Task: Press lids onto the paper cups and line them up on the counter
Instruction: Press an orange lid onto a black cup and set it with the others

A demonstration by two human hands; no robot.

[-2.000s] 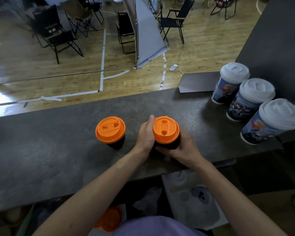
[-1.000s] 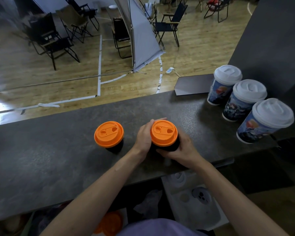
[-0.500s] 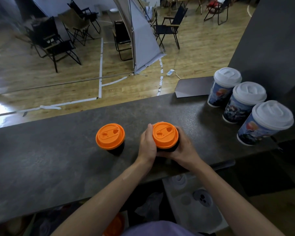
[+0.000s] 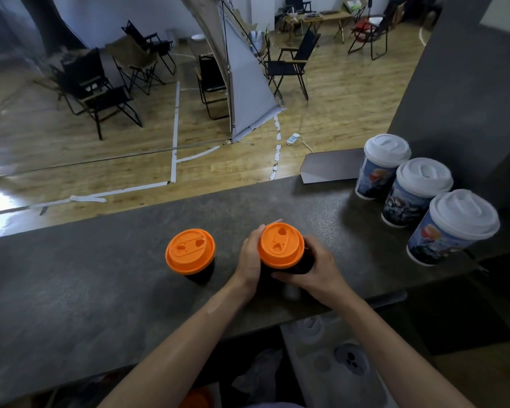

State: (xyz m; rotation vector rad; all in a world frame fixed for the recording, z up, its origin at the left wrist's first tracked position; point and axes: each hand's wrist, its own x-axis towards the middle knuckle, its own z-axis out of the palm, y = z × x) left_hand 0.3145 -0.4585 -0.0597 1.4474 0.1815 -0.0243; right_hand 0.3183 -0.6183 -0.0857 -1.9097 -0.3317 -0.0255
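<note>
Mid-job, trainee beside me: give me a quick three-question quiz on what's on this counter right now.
1. True or false: the left hand and the right hand both grip the held cup.
2. How many white-lidded cups stand on the counter? A) two B) three C) four
3. Fill in: the free cup, orange-lidded, stands to the ___ of the held cup.
Key: 1 true; 2 B; 3 left.
</note>
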